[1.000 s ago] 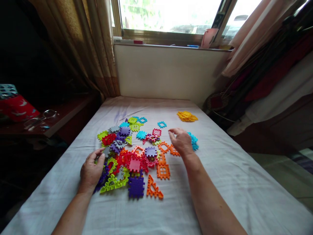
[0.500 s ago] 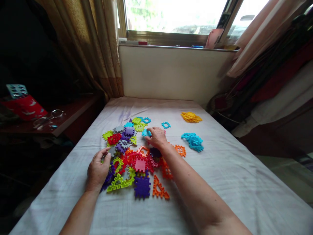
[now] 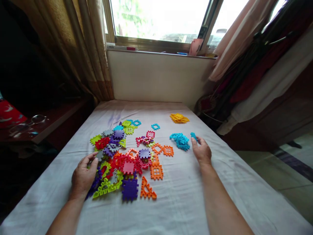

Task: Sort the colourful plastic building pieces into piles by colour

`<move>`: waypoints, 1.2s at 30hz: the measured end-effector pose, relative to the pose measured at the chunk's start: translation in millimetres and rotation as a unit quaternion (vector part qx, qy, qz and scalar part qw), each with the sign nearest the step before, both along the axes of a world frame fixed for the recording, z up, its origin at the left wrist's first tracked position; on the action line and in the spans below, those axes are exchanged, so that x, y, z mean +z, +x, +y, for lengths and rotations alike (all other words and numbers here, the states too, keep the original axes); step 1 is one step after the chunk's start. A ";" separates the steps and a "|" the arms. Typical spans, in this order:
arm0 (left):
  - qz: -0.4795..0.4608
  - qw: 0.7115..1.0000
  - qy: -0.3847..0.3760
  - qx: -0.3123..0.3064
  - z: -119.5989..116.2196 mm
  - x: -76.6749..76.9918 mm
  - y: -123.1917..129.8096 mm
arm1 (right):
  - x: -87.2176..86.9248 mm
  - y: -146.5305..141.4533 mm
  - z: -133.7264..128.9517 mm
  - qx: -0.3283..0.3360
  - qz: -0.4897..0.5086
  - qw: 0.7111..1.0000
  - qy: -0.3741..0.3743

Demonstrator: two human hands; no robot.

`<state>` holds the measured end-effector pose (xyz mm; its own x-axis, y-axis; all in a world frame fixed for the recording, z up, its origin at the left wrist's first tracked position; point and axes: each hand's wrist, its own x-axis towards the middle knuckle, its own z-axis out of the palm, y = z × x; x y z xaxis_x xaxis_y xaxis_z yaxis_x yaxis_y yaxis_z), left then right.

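Note:
My right hand grips a blue building tile between thumb and fingers, just right of the blue tile pile. At the left edge of a mixed heap of notched plastic tiles, my left hand rests with thumb and fingers apart, its fingertips beside a grey tile. In front of the heap lie a purple square tile and an orange triangle tile. Orange window tiles sit along its right side.
A yellow tile pile lies farther back on the white sheet, and a single blue frame tile lies left of it. To the left is a dark side table with glasses. Clothes hang on the right.
My right hand has moved right from above the heap to beyond the blue pile, carrying a blue tile. The left hand stays by the heap. The whole view has shifted.

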<state>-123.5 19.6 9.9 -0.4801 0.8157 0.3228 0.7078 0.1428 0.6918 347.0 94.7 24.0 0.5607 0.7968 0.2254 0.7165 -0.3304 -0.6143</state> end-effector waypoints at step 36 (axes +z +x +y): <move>-0.004 1.000 0.027 -0.006 -2.0 -0.5 2.7 | 33.9 -149.7 117.8 0.247 -0.206 0.921 -0.219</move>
<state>-120.8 17.6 9.4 -0.4734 0.8027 0.3628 0.7038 0.0971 0.7037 197.3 212.5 57.9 0.0448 0.9968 -0.0658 0.9885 -0.0538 -0.1413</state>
